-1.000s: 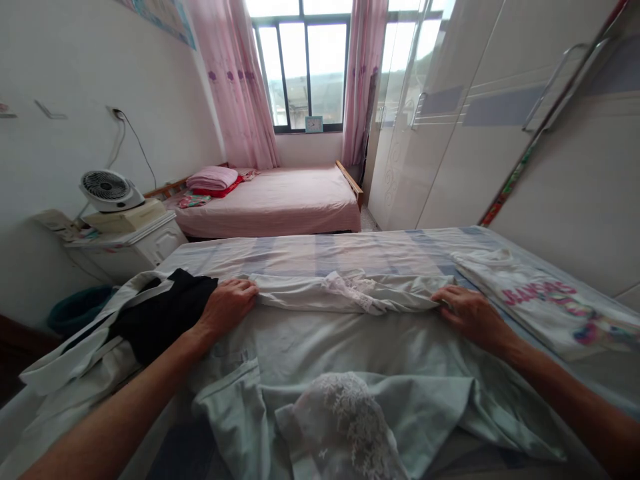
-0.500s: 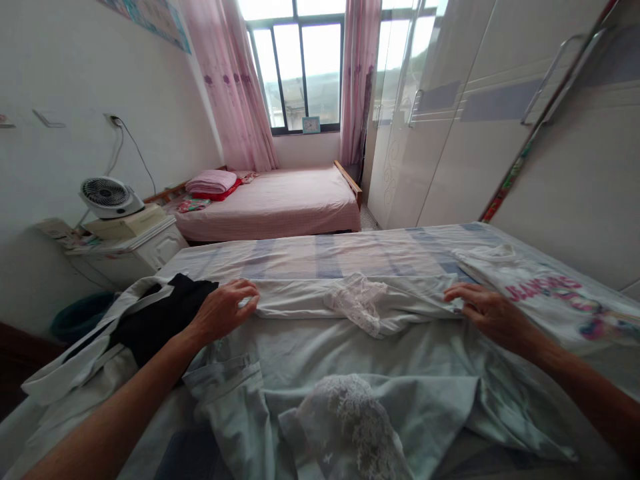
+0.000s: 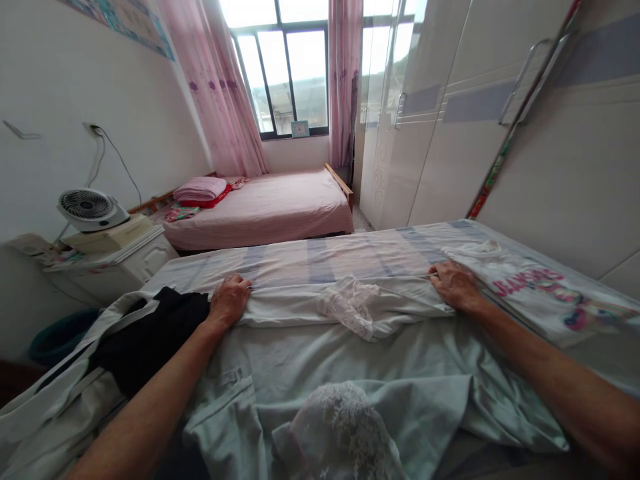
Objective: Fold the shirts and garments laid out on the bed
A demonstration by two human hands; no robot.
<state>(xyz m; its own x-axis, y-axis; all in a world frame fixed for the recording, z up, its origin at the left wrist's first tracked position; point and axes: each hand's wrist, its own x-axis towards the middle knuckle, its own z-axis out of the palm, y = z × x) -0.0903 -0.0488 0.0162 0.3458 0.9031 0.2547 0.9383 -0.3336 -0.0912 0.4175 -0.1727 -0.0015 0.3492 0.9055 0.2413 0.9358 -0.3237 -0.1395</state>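
Note:
A pale green garment (image 3: 350, 360) with white lace trim (image 3: 350, 303) lies spread on the striped bed (image 3: 325, 257) in front of me. Its far edge is folded over into a long band. My left hand (image 3: 229, 301) presses on the left end of that band, fingers curled over the cloth. At the band's right end my right hand (image 3: 455, 285) grips the fabric. A second lace patch (image 3: 340, 420) sits near the front edge.
A black and white garment (image 3: 145, 333) lies left of my left hand. A white printed T-shirt (image 3: 540, 293) lies at the right. A nightstand with a fan (image 3: 87, 208) stands left, a pink bed (image 3: 265, 210) beyond, a wardrobe (image 3: 450, 113) right.
Both hands have slid farther away along the bed, carrying the folded edge of the green garment with them. The fold now lies flatter and the lace has shifted toward the middle.

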